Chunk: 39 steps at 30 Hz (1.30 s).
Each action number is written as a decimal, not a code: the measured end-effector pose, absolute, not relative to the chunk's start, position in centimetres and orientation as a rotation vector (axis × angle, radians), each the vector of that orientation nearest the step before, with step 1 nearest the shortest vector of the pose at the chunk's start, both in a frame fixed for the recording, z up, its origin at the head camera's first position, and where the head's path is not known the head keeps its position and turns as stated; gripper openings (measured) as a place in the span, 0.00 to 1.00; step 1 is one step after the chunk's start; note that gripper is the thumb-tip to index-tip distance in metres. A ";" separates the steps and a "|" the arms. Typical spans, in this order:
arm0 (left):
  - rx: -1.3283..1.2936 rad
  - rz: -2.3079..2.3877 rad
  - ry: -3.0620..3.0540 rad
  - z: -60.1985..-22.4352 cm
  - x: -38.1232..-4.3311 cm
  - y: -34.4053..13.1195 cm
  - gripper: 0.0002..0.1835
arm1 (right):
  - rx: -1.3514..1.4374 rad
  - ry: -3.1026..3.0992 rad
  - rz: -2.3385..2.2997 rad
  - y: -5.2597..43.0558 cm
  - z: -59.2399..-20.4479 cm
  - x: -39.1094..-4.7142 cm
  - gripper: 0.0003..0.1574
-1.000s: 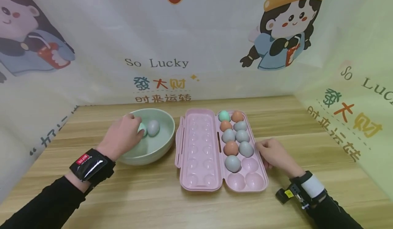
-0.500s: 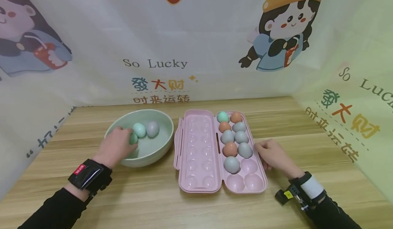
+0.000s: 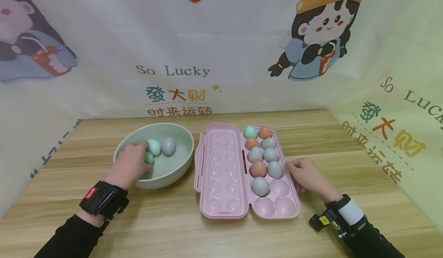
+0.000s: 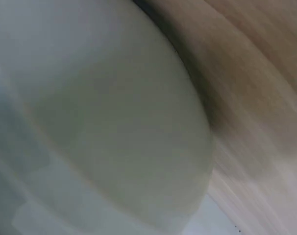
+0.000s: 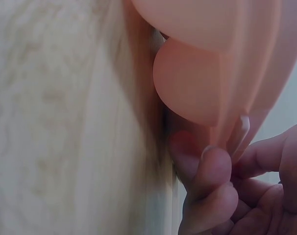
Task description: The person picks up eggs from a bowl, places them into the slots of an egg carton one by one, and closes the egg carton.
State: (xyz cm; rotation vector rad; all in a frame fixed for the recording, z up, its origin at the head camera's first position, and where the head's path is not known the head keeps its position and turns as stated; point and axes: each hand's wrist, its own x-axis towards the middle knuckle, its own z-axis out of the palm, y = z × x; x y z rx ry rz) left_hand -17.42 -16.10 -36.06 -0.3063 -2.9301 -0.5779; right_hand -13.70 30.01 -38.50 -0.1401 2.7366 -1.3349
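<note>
My left hand (image 3: pixel 129 166) reaches into the pale green bowl (image 3: pixel 174 173), its thumb and fingers round a green egg (image 3: pixel 149 158) that they partly hide. Beside it in the bowl lie a lighter green egg (image 3: pixel 154 147) and a grey egg (image 3: pixel 168 146). My right hand (image 3: pixel 308 174) pinches the right edge of a pink egg carton (image 3: pixel 224 165), which lies unfolded. The right wrist view shows thumb and fingers (image 5: pixel 214 169) at the carton's rim (image 5: pixel 234 98). Several grey, brown and green eggs (image 3: pixel 260 186) sit in the carton's right half, where three bare cups (image 3: pixel 264 207) show near the front.
Everything stands on a wood-grain table (image 3: pixel 166 219), the bowl left of the carton. A printed cloth (image 3: pixel 238 58) hangs behind and at both sides. In the left wrist view the bowl's outer wall (image 4: pixel 138 122) fills most of the picture.
My left hand has moved nearer and left within the bowl, from the lighter green egg to the green egg. My right hand stays at the carton's edge. The head view has shifted slightly.
</note>
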 end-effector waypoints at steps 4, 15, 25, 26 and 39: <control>-0.309 -0.574 -2.876 -36.3 -17.3 -16.4 0.19 | -0.132 2.737 -1.329 30.1 -38.6 -13.7 0.24; -0.274 -0.520 -2.887 -36.5 -17.4 -16.5 0.16 | -0.128 2.727 -1.350 29.9 -38.4 -13.7 0.24; -0.293 -0.551 -2.857 -36.7 -17.7 -16.4 0.16 | -0.106 2.736 -1.353 30.1 -38.7 -13.8 0.24; -0.291 -0.553 -2.858 -36.7 -17.7 -16.4 0.16 | -0.100 2.733 -1.355 30.1 -38.7 -13.8 0.24; -0.218 -0.557 -2.904 -36.8 -17.6 -16.3 0.07 | -0.107 2.722 -1.352 30.1 -38.8 -13.8 0.24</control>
